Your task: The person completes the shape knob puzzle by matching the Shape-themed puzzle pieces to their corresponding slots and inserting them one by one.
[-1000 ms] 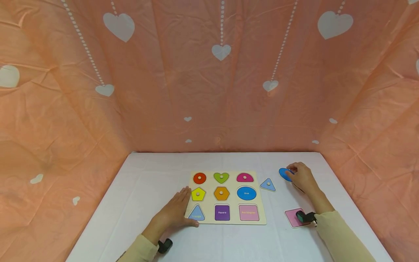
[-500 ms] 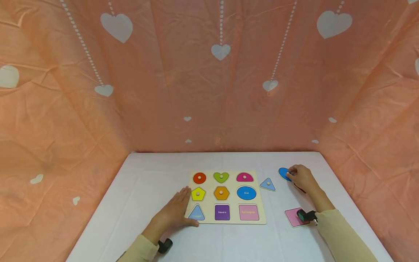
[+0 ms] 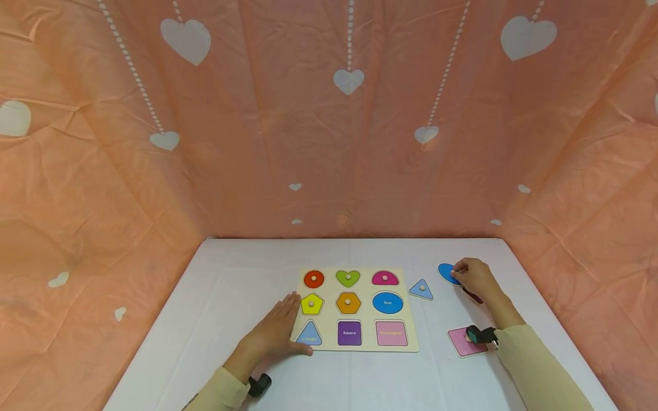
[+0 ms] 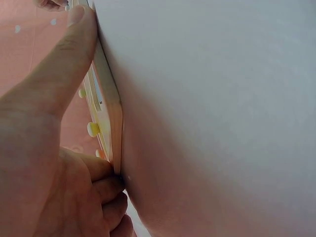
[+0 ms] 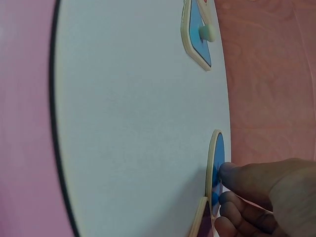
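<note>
In the head view a wooden shape puzzle board [image 3: 368,311] lies flat on the table. My left hand [image 3: 275,328] rests against its lower left corner, straight fingers along the left edge and thumb at the near edge; the left wrist view shows the thumb [image 4: 64,59] on the board's side. On the right, my right hand [image 3: 478,279] pinches the blue oval puzzle piece [image 3: 446,273] with thumb and index finger. The oval [image 5: 219,148] appears flat on the table in the right wrist view. A dark piece [image 3: 472,295] is partly hidden under that hand.
Between board and right hand lies a blue triangle piece [image 3: 421,290]. A pink piece [image 3: 465,342] sits nearer, partly behind the right wrist camera [image 3: 480,335]. Several knobbed pieces fill the board's upper rows. A peach curtain [image 3: 339,171] surrounds the white table [image 3: 247,262].
The right thumb and index finger have closed together on the blue oval piece, which stays in about the same place. My left hand and the board have not moved.
</note>
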Tool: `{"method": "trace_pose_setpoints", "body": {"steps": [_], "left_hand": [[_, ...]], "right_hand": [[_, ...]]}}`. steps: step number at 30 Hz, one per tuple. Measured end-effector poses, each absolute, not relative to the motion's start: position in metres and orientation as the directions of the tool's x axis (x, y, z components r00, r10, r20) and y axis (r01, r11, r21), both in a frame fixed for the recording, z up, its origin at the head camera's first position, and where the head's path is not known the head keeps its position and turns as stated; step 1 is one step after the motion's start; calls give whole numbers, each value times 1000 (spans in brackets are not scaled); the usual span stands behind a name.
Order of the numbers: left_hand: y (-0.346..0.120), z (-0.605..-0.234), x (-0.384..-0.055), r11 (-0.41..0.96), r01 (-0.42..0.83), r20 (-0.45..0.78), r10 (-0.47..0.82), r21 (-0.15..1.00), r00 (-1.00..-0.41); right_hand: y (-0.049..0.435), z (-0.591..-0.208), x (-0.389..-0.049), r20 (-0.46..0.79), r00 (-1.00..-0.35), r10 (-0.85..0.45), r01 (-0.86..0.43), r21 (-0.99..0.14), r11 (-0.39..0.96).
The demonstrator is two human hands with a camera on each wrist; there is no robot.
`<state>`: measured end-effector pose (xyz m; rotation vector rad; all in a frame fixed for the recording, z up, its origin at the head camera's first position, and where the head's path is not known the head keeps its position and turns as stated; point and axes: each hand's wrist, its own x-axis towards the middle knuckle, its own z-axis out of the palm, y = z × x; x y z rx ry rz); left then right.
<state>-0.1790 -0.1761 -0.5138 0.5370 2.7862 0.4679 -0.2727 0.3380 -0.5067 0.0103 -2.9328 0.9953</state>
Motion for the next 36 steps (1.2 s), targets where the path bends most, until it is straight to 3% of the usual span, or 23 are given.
{"method": "trace_pose_setpoints", "body": {"steps": [17, 36], "left_hand": [[-177, -515, -180, 874, 314, -192, 403, 371, -895], [-176, -511, -179, 877, 313, -199, 402, 365, -894]], "right_hand": [[336, -511, -273, 52, -998, 19, -16, -601, 799], [304, -496, -266, 140, -987, -85, -154, -617, 772]]}}
